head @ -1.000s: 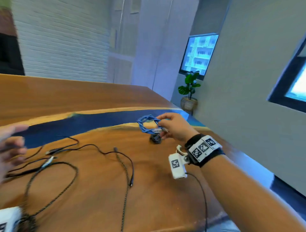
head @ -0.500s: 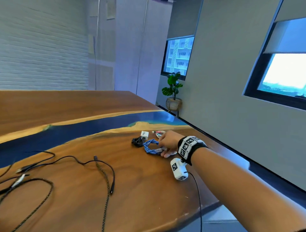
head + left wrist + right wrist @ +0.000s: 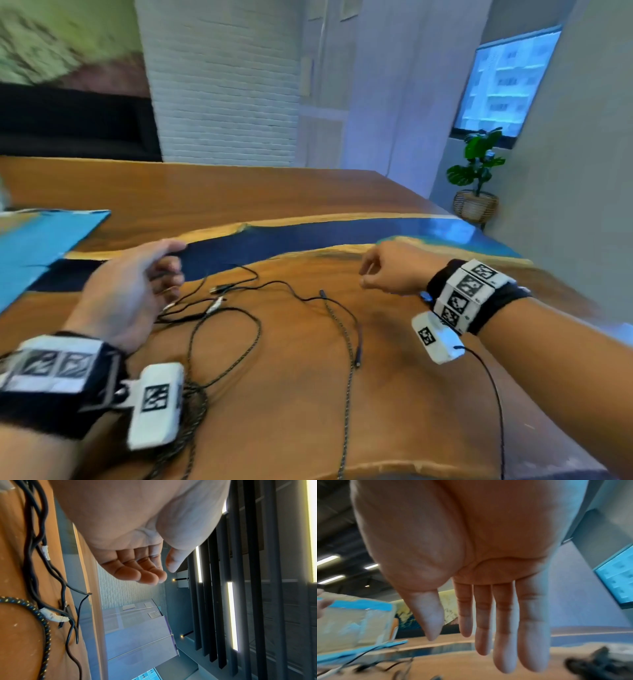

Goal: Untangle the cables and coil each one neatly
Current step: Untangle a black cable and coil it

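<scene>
The table point(image 3: 281, 394) is warm brown wood with a smooth, glossy finish, crossed by a band of dark blue resin point(image 3: 308, 236) that shines like glass. On it lie thin black cables point(image 3: 274, 284) with a smooth rubbery skin and a braided cable point(image 3: 346, 370) in woven cloth, black flecked with yellow, matt and rough. In the left wrist view, white tape point(image 3: 45, 552) wraps the black cables. At upper centre, the painted brick wall point(image 3: 222, 85) looks matt white.
</scene>
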{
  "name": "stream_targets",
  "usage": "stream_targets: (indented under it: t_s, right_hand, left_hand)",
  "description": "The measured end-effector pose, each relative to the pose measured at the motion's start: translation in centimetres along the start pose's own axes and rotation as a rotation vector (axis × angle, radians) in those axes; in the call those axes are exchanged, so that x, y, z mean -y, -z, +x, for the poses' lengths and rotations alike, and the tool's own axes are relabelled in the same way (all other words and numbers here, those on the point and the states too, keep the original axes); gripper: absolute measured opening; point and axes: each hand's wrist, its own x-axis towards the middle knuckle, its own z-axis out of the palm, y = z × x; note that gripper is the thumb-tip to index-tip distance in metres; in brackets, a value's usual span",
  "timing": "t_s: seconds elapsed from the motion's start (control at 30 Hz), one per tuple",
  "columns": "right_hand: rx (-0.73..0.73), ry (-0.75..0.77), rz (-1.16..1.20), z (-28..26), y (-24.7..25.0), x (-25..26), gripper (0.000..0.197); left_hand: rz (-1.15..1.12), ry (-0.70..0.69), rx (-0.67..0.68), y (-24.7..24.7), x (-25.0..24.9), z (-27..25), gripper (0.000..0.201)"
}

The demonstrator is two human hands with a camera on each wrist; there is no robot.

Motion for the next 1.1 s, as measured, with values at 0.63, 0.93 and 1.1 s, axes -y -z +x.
stream_targets:
  t_s: [0.63,0.93,1.1]
  right_hand:
    - [-0.336,0.301,0.613,4.0,3.4,11.5,0.013]
    - [-0.312,0.608,1.365,-0.1,10.1,14.3,0.017]
    - [-0.449,0.303,1.246,2.9,7.7,11.4,0.016]
  left_hand:
    - [0.080,-0.073,-0.092,-3.7,-2.5,-5.3,0.019]
    - [0.314,-0.079,0.223,-3.6,-2.6,-5.6,0.037]
    - [0.232,-0.149,0.096,-3.8,-2.9,-6.2,0.022]
